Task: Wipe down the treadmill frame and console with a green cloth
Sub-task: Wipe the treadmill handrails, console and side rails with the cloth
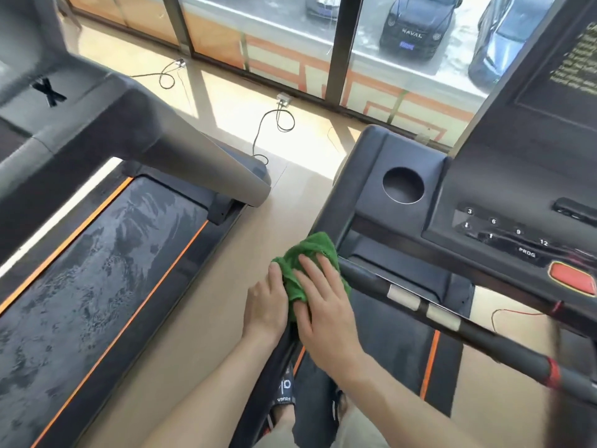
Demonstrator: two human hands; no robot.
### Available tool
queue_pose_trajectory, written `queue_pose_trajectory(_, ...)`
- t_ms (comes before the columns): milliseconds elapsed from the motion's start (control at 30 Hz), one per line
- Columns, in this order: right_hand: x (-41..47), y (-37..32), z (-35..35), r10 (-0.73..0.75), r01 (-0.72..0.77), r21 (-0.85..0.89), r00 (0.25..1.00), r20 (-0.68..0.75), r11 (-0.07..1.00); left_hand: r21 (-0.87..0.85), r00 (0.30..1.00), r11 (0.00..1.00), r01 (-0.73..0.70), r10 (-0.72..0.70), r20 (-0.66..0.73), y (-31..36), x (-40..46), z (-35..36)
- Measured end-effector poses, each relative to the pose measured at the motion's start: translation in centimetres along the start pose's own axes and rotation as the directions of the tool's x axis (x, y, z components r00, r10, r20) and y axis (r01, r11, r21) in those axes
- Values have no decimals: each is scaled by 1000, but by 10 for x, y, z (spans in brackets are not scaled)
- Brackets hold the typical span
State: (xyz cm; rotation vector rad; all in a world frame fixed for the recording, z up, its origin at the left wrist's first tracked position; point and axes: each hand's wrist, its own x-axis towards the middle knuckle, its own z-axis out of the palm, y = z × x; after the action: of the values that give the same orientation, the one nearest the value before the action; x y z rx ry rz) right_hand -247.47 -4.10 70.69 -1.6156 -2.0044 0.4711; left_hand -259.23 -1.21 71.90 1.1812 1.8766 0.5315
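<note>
R hand (pixel 318 297) flat, fingers spread, pressing green cloth (pixel 305 265) onto handrail end | L hand (pixel 269 302) beside it, fingers straight, steadying cloth edge | console (pixel 504 227) beyond, unwiped by look | risk: cloth snags red wire (pixel 523 313) or bumps red stop button (pixel 571 276) if sweep runs wide.

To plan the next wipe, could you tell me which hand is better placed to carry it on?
Probably the right hand: it presses flat on the crumpled green cloth; the left hand only steadies its edge.
</note>
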Motion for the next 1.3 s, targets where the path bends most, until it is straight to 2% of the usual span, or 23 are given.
queue_pose_trajectory(67,-9,-5,5,-15,14,17,1000,15,1000,-17,999,1000,6,-7,-38,0,-1,0)
queue_pose_trajectory(200,13,29,-7,-273,287,-125,955,119,950,8,995,1000,-13,14,-95,3,-5,1)
queue_pose_trajectory(233,28,41,-13,-288,303,-146,950,120,942,29,994,999,-20,23,-111,4,-6,3)
queue_pose_trajectory(333,68,57,-23,-153,154,-164,988,22,974,124,989,992,-33,51,-142,9,-10,5)
queue_pose_trajectory(433,76,51,-15,-46,43,-138,999,-18,990,81,984,997,-20,34,-173,9,-8,6)
queue_pose_trajectory(533,50,36,-3,88,-89,-13,995,-34,996,70,982,997,-20,33,-188,8,-6,8)
queue_pose_trajectory(633,-3,13,13,113,-112,109,994,0,988,66,978,998,-23,36,-204,7,-6,10)
queue_pose_trajectory(733,-51,-22,23,209,-220,319,975,68,922,-56,978,998,29,-40,-202,3,-6,5)
queue_pose_trajectory(833,-64,-43,24,356,-373,478,925,131,795,-227,985,968,107,-134,-111,5,-12,-5)
queue_pose_trajectory(967,-39,-43,16,519,-476,583,848,107,658,-35,994,999,32,-28,103,-19,-33,-23)
queue_pose_trajectory(1033,-26,-46,14,614,-513,631,786,73,582,-57,986,998,5,5,165,-45,-54,-37)
queue_pose_trajectory(1133,-30,-57,20,695,-557,649,717,61,518,-103,983,994,26,-6,186,-84,-91,-56)
queue_pose_trajectory(1300,-118,-112,50,816,-711,638,535,218,296,-10,988,1000,-21,22,150,-114,-131,-55)
